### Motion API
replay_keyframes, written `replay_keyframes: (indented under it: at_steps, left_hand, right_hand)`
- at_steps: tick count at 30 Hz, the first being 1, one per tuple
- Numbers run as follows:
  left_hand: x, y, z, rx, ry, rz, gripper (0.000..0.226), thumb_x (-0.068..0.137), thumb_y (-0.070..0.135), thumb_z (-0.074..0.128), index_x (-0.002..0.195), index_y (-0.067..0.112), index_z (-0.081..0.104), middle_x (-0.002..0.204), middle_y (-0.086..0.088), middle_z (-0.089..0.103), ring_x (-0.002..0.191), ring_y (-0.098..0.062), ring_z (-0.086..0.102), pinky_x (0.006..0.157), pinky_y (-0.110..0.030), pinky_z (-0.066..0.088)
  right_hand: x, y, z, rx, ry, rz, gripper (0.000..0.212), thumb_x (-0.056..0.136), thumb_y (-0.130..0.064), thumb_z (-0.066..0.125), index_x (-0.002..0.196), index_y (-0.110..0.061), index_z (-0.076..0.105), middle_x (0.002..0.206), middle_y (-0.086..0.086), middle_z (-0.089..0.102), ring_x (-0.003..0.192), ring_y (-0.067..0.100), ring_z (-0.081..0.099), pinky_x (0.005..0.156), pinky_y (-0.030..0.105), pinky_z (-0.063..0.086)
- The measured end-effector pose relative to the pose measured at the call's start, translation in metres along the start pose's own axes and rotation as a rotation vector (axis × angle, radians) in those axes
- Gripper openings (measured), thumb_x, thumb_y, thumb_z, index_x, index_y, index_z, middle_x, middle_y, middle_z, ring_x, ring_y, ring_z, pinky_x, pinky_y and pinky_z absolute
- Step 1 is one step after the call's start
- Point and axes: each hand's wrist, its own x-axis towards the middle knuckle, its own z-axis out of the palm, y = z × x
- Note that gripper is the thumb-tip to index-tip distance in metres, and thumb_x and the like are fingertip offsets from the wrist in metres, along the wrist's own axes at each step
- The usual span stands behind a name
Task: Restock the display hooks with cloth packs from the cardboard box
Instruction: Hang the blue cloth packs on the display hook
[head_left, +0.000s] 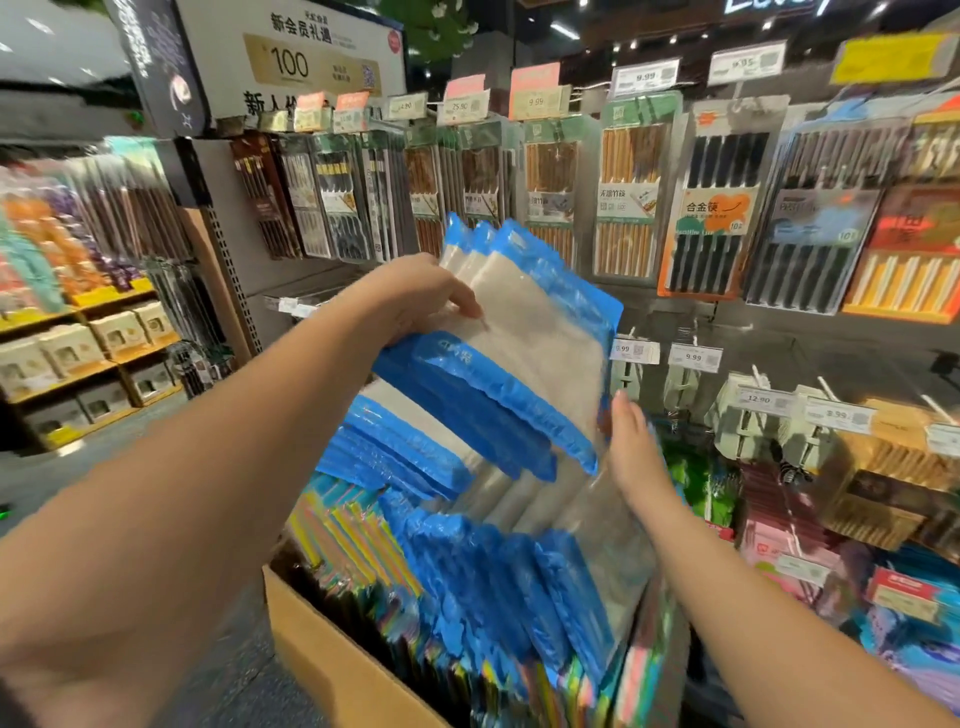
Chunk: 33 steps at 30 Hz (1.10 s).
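Left hand (415, 296) fingers grasping cloth packs (535, 332) top edge; right hand (631, 452) fingers straight, released, touching lower edge.

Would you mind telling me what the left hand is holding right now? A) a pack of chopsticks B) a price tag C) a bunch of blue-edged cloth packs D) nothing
C: the left hand grips a fanned bunch of blue-edged cloth packs lifted above the cardboard box.

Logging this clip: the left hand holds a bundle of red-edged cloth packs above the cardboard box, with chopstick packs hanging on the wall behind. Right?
Not quite. The head view shows the packs are blue-edged, not red. The rest stands: the left hand holds them above the box, with chopstick packs hanging behind.
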Motion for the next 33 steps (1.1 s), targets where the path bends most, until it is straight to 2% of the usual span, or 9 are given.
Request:
replay_keyframes:
  at_steps: [5,9,11,13,17,20,26,30,33]
  left_hand:
    - [-0.062,-0.004,0.010,-0.309,-0.035,0.061,0.050,0.075,0.001,0.080,0.117,0.014,0.057,0.106,-0.012,0.070,0.086,-0.032,0.074,0.074,-0.046,0.063]
    - [-0.125,-0.028,0.050,-0.488,-0.055,0.175,0.058,0.075,-0.004,0.077,0.125,0.012,0.054,0.109,-0.010,0.071,0.074,-0.019,0.074,0.062,-0.030,0.058]
    - [-0.158,-0.044,0.079,-0.557,-0.067,0.215,0.058,0.071,-0.005,0.078,0.120,0.014,0.056,0.100,-0.008,0.073,0.072,-0.017,0.072,0.060,-0.029,0.056]
    - [-0.193,-0.065,0.107,-0.603,-0.087,0.227,0.059,0.063,0.003,0.082,0.112,0.023,0.056,0.090,0.001,0.074,0.073,-0.016,0.071,0.061,-0.031,0.057]
    - [-0.257,-0.111,0.161,-0.602,-0.204,0.162,0.075,0.049,0.028,0.085,0.117,0.029,0.052,0.106,0.000,0.072,0.097,-0.027,0.071,0.081,-0.048,0.058]
    - [-0.303,-0.131,0.208,-0.569,-0.351,0.114,0.078,0.052,0.033,0.084,0.122,0.036,0.049,0.111,0.010,0.071,0.105,-0.020,0.070,0.093,-0.051,0.055]
    - [-0.375,-0.120,0.312,-0.734,-0.629,-0.048,0.074,0.062,0.028,0.083,0.127,0.017,0.050,0.125,-0.009,0.067,0.109,-0.022,0.066,0.094,-0.040,0.056]
    - [-0.409,-0.080,0.385,-0.733,-0.747,-0.153,0.037,0.084,0.018,0.069,0.119,0.018,0.058,0.107,-0.005,0.074,0.088,-0.015,0.073,0.070,-0.026,0.058]
    - [-0.433,-0.043,0.451,-0.696,-0.869,-0.193,0.041,0.079,0.018,0.072,0.118,0.019,0.063,0.106,-0.007,0.076,0.088,-0.019,0.074,0.074,-0.031,0.061]
  right_hand:
    - [-0.017,-0.040,-0.046,0.442,-0.202,0.074,0.065,0.093,-0.072,0.036,0.129,-0.025,0.062,0.122,0.002,0.069,0.113,0.023,0.065,0.091,0.041,0.053]
    - [-0.068,-0.049,-0.092,0.593,-0.348,0.036,0.050,0.099,-0.059,0.033,0.115,-0.025,0.068,0.111,0.004,0.074,0.100,0.021,0.072,0.073,0.034,0.061]
    - [-0.099,-0.040,-0.116,0.633,-0.350,0.052,0.045,0.100,-0.052,0.037,0.109,-0.023,0.071,0.109,0.006,0.075,0.098,0.023,0.072,0.074,0.035,0.061]
    - [-0.130,-0.022,-0.139,0.646,-0.311,0.122,0.043,0.098,-0.044,0.043,0.099,-0.018,0.078,0.107,0.009,0.075,0.095,0.024,0.073,0.075,0.037,0.060]
    - [-0.200,0.031,-0.182,0.694,-0.241,0.278,0.036,0.082,-0.032,0.052,0.092,-0.014,0.081,0.108,0.015,0.073,0.094,0.029,0.073,0.069,0.038,0.061]
    - [-0.253,0.076,-0.218,0.679,-0.138,0.396,0.033,0.082,-0.029,0.054,0.094,-0.012,0.080,0.101,0.015,0.074,0.086,0.027,0.074,0.067,0.039,0.062]
    - [-0.339,0.144,-0.312,0.593,0.148,0.431,0.050,0.087,-0.033,0.062,0.131,-0.010,0.060,0.115,0.015,0.072,0.098,0.028,0.071,0.071,0.041,0.062]
    - [-0.383,0.176,-0.385,0.586,0.296,0.425,0.027,0.098,-0.019,0.055,0.123,-0.011,0.061,0.094,0.007,0.077,0.078,0.019,0.074,0.063,0.034,0.061]
    - [-0.410,0.197,-0.451,0.584,0.404,0.384,0.031,0.085,-0.020,0.063,0.116,-0.023,0.059,0.091,0.001,0.077,0.077,0.017,0.074,0.060,0.033,0.060]
